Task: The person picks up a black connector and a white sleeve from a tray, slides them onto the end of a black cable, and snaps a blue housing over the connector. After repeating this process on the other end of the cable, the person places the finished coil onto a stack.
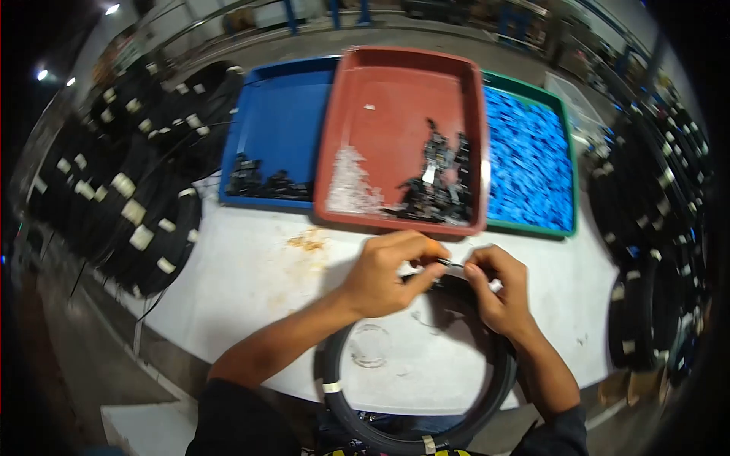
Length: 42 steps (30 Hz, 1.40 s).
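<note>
The near arc of the black coil (338, 406) hung off the edge of the table (243, 289), bound here and there with white tape. Its far arc lay on the tabletop. There my left hand (388, 273) and right hand (498, 292) were both pinched shut on its free end (450, 264), fingertips almost meeting. I judged it light and springy, stiff enough to keep its ring, the thin tip easily bent, so best gripped just behind that tip. The red tray (323, 167) sat just beyond.
</note>
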Tool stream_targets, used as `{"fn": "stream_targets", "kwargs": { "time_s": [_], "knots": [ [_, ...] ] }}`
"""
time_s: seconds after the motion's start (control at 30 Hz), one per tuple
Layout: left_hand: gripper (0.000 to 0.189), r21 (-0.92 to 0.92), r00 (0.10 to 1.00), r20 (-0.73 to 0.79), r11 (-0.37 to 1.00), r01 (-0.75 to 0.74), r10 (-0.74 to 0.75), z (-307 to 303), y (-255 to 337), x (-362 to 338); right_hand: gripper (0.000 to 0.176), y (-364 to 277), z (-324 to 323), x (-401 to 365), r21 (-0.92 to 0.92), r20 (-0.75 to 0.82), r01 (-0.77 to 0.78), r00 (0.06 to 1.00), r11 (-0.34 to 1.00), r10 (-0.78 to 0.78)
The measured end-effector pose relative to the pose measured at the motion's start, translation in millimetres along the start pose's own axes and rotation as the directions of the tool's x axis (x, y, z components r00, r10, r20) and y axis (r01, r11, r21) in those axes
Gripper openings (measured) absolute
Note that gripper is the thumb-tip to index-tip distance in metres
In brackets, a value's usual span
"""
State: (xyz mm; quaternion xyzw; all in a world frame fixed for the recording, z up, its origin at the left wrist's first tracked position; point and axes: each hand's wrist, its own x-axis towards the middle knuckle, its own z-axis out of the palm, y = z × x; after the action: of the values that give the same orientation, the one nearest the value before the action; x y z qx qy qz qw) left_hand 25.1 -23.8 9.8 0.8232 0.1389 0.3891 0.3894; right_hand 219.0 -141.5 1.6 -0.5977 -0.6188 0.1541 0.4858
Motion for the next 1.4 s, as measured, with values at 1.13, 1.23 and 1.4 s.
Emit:
{"fn": "stream_targets", "kwargs": {
  "time_s": [1.13,1.23,1.4],
  "knots": [
    [0.021,0.843,0.959,-0.239,0.457,0.283,-0.153,-273.8,-149.1,-2.1,0.017,6.5,6.7,-1.2,-0.072,-0.042,-0.359,0.933,0.931,0.356],
    [0.018,0.825,0.964,-0.232,0.499,0.266,-0.131,-274.5,-148.9,-5.6,0.017,7.5,7.1,-0.9,-0.075,-0.05,-0.359,0.933,0.93,0.356],
    [0.014,0.797,0.962,-0.255,0.542,0.268,-0.1,-273.1,-147.0,-6.0,0.016,7.7,6.0,-3.1,-0.08,-0.056,-0.368,0.93,0.926,0.364]
  ]
}}
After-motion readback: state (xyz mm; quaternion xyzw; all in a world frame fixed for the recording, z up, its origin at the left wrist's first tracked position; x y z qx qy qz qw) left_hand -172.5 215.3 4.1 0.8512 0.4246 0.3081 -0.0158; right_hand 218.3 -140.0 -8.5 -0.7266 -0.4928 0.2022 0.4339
